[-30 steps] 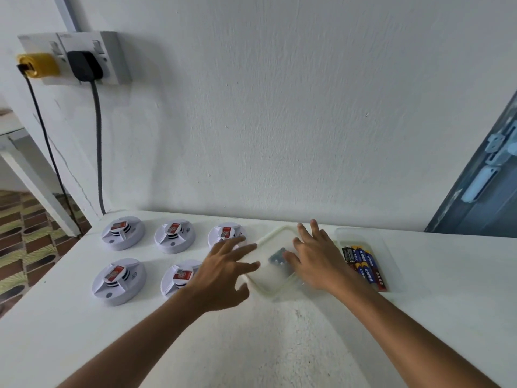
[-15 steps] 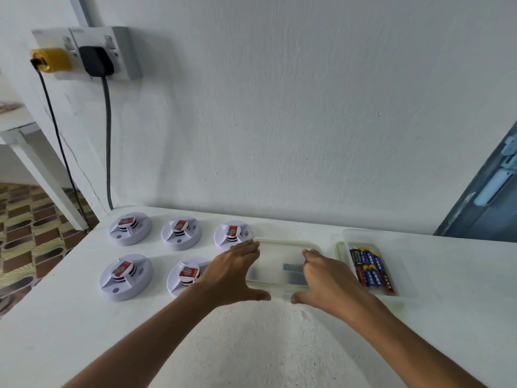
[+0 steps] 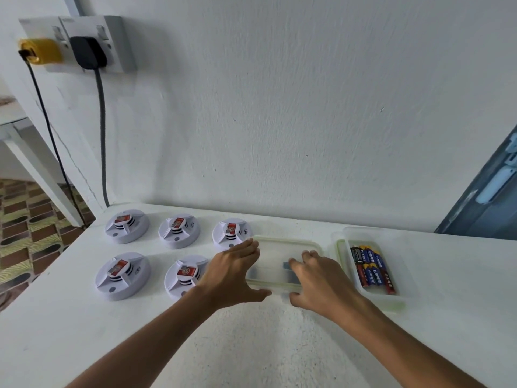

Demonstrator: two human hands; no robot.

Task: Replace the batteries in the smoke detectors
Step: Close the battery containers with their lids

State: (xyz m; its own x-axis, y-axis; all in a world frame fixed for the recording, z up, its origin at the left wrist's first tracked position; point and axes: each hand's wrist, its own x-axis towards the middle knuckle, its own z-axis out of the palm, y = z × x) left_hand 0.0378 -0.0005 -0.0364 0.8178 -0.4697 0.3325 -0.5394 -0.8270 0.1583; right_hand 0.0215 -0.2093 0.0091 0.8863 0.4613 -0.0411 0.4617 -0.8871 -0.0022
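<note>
Several white round smoke detectors with red labels lie in two rows on the left of the white table. A clear plastic container with a green-edged lid sits in the middle, with dark items inside. My left hand grips its left side and my right hand grips its right side. To the right, a second clear tray holds several blue and red batteries.
The table stands against a white wall. A wall socket at upper left carries a yellow plug and a black plug, with cables hanging down. A grey door is at right, patterned floor at left.
Both hands moved from resting over the tilted container to gripping its two sides; the container now lies flat on the table. The view shifted slightly right.
</note>
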